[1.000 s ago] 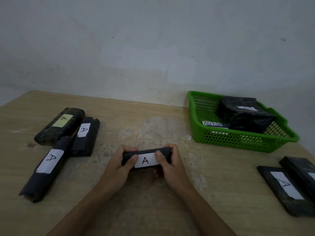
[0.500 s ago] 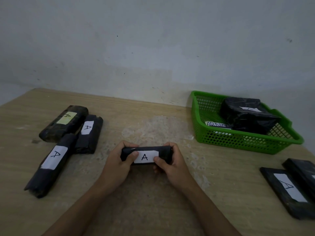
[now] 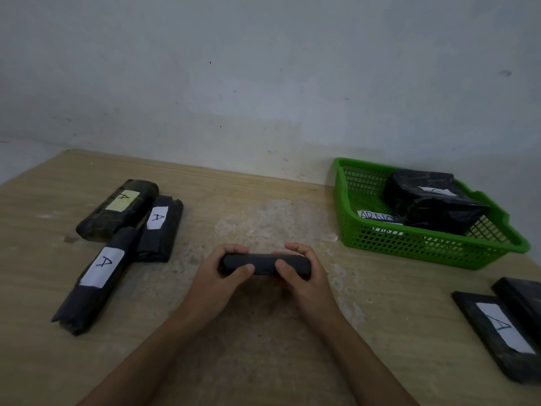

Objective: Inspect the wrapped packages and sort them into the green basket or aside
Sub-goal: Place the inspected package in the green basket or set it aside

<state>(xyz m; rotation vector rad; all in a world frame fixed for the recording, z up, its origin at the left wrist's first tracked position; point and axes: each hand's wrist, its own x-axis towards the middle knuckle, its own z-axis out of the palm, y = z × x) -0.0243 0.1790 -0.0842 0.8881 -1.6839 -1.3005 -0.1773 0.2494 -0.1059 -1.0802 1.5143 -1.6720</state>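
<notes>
A small black wrapped package (image 3: 263,263) is held level just above the middle of the tabletop (image 3: 263,361), its long side running left to right, with plain black wrap facing the camera. The left hand (image 3: 213,281) grips its left end and the right hand (image 3: 307,281) its right end; each has its thumb on the near face and its fingers curled over the top.

Toward the far right corner stands the green basket (image 3: 409,244). A bulky black package (image 3: 433,200) with a white label lies in it, and beside that lies a white slip (image 3: 377,215) with handwriting. At the right edge lie two flat black packages touching each other, the nearer one (image 3: 497,332) labelled "A", the farther one (image 3: 524,294) cut off by the frame.

Toward the left edge three packages lie clustered and touching: one with a yellow label (image 3: 117,210) farthest back, one with a white "A" label (image 3: 161,230) beside it, and a long one (image 3: 93,282) nearest. A pale wall (image 3: 263,83) stands behind the far edge.
</notes>
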